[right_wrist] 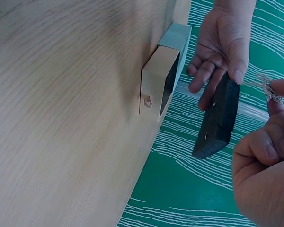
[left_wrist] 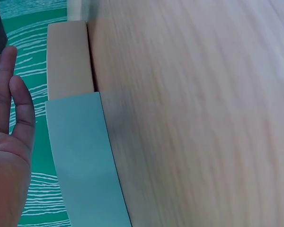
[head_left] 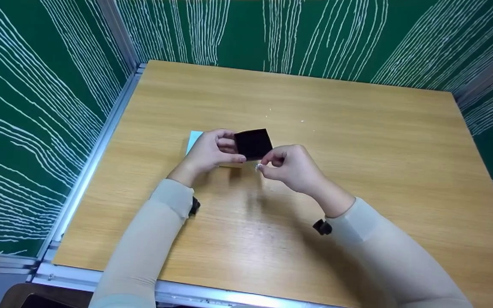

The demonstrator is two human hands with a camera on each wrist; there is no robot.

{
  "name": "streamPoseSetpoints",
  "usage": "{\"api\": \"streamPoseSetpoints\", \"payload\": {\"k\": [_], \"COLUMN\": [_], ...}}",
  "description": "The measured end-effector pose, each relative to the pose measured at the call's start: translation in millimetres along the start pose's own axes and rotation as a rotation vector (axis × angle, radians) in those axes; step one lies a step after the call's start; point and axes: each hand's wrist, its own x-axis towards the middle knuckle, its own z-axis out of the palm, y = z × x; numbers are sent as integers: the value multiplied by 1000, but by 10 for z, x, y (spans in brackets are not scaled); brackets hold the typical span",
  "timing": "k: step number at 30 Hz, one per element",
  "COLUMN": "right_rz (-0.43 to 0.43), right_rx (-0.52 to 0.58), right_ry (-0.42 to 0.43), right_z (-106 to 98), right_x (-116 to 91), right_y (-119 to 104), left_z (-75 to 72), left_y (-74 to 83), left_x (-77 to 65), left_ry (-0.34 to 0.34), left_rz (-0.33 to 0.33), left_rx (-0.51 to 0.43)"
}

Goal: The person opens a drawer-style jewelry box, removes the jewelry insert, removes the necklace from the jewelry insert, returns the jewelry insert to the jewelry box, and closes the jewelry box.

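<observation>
My left hand (head_left: pixel 212 149) holds a black foam pad (head_left: pixel 253 144) above the table, thumb on its near edge. In the right wrist view the pad (right_wrist: pixel 218 118) is tilted and shows small slits. Just right of it, my right hand (head_left: pixel 291 167) pinches a small silvery piece of jewellery (right_wrist: pixel 270 89) between thumb and index finger. A thin strand runs from this piece toward the pad; whether it is attached cannot be told. Behind and below the left hand lies a small box with a pale blue sleeve (left_wrist: pixel 85 156) and a beige drawer (left_wrist: pixel 70 61) pulled partly out.
The drawer's front has a small ribbon-like tab (right_wrist: pixel 147 100). Tiny white crumbs (head_left: pixel 302 121) dot the wooden table (head_left: pixel 357 128) beyond the hands. Green panels (head_left: pixel 242 34) with white wavy lines enclose the back and sides.
</observation>
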Motion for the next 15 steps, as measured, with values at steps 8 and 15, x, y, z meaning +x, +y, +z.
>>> {"api": "streamPoseSetpoints", "payload": {"k": [8, 15], "right_rz": [32, 91], "right_rx": [-1, 28], "right_ry": [24, 71], "right_z": [-101, -263], "right_x": [-31, -31], "right_y": [115, 281], "left_z": [-8, -31], "left_y": [-28, -32], "left_x": [-8, -23], "left_ry": [4, 11], "left_rz": [-15, -32], "left_rx": [-31, -19]}}
